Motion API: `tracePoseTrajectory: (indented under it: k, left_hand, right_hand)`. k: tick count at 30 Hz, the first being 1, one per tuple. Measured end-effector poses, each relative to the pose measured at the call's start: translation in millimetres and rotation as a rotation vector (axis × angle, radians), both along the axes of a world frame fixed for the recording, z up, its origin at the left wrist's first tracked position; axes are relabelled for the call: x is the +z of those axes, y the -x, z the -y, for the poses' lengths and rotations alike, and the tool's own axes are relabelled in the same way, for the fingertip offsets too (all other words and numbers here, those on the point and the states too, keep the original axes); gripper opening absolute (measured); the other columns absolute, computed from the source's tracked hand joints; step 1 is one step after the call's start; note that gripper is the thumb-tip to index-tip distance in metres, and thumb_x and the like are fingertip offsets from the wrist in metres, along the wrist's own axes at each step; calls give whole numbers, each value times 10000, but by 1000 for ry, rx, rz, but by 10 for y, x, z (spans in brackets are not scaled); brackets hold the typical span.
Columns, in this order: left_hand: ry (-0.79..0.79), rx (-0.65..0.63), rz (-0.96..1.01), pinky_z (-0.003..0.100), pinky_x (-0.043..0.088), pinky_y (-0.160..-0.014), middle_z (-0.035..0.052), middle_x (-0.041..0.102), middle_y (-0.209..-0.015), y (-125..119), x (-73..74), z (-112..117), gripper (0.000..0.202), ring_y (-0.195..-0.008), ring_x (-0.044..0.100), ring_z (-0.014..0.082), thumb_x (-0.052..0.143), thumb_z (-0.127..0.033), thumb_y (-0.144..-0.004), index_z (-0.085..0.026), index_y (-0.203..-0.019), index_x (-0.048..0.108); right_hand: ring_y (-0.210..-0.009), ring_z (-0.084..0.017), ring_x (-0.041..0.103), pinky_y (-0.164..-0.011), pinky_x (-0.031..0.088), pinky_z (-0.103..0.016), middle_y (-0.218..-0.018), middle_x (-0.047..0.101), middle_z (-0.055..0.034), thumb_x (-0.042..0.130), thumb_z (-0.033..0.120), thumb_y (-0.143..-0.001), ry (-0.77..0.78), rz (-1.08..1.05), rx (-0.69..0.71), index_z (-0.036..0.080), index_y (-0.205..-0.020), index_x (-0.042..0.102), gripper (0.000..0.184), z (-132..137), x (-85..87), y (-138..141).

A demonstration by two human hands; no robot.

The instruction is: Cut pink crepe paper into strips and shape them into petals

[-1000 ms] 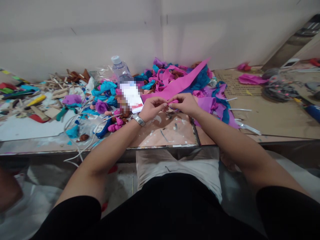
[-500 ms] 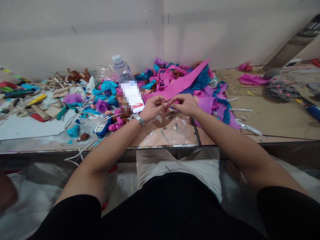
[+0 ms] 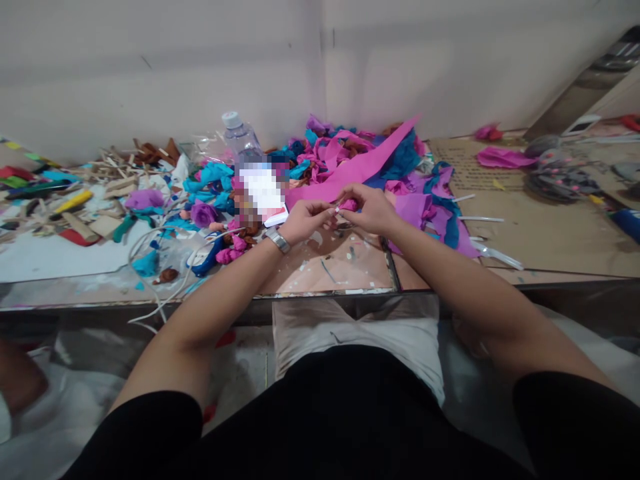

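My right hand [image 3: 371, 208] has its fingers curled around a small bunched piece of pink crepe paper [image 3: 350, 205]. From the other side, my left hand [image 3: 304, 223], with a metal-band watch [image 3: 278, 240] on its wrist, pinches at the near end of that piece. A tiny pale spot shows between the fingertips, too small to name. Just behind the hands lies a long pink paper strip [image 3: 357, 167]. A phone [image 3: 265, 197] with a lit, partly blurred screen is beside my left hand.
Crumpled blue and purple paper flowers [image 3: 203, 215] heap up on the left, with a clear bottle [image 3: 243, 140], a white cable [image 3: 133, 250] and wood scraps [image 3: 120, 183]. Cardboard [image 3: 565, 233] covers the right side. The table's front edge [image 3: 325, 293] runs before me.
The pink paper has come into clearer view as my right hand turned slightly. Both hands stay close together in nearly the same place.
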State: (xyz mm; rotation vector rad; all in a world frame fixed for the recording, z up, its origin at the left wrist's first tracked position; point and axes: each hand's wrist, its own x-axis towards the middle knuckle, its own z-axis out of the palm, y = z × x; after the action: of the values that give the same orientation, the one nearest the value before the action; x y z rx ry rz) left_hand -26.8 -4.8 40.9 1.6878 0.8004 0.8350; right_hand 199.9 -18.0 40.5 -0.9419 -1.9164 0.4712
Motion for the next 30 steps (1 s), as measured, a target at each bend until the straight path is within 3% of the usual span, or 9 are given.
tracePoseTrajectory:
  k: [6, 13, 16, 23, 30]
  left_hand:
    - [-82, -38, -62, 266, 575, -696, 98, 794, -813, 2, 12, 27, 598, -707, 727, 154, 787, -720, -860, -124, -913, 772]
    - [-162, -33, -66, 282, 579, -715, 98, 794, -810, 27, 23, 6, 587, -717, 733, 169, 791, -716, -853, -132, -898, 760]
    - [-238, -4, -104, 276, 563, -701, 89, 787, -799, 22, 25, 23, 579, -709, 717, 164, 766, -716, -877, -138, -905, 770]
    - [-54, -73, -61, 258, 555, -695, 95, 789, -803, 11, 17, 3, 674, -701, 718, 151, 721, -801, -860, -129, -903, 767]
    - [-20, -120, -41, 259, 545, -727, 94, 800, -853, 49, -2, -53, 581, -740, 720, 151, 819, -705, -836, -132, -911, 760]
  right_hand:
    - [-805, -207, 686, -742, 490, -326, -985, 808, -59, 742, 295, -787, 8, 5, 35, 174, -1085, 755, 322, 55, 41, 19]
    - [-695, -154, 595, -654, 467, -292, -877, 752, -45, 780, 316, -725, 208, -160, 88, 145, -1025, 755, 347, 16, 66, 35]
    - [-660, -139, 557, -630, 438, -282, -820, 720, -26, 779, 317, -728, 220, -151, 69, 139, -1017, 756, 340, 28, 71, 41]
    - [-698, -151, 572, -677, 430, -290, -853, 754, -33, 717, 289, -830, -14, 60, 62, 152, -1031, 786, 253, 112, 115, 33]
    - [-857, -218, 703, -780, 557, -337, -996, 788, -73, 767, 349, -779, 94, -108, 87, 163, -1089, 751, 361, 61, 26, 73]
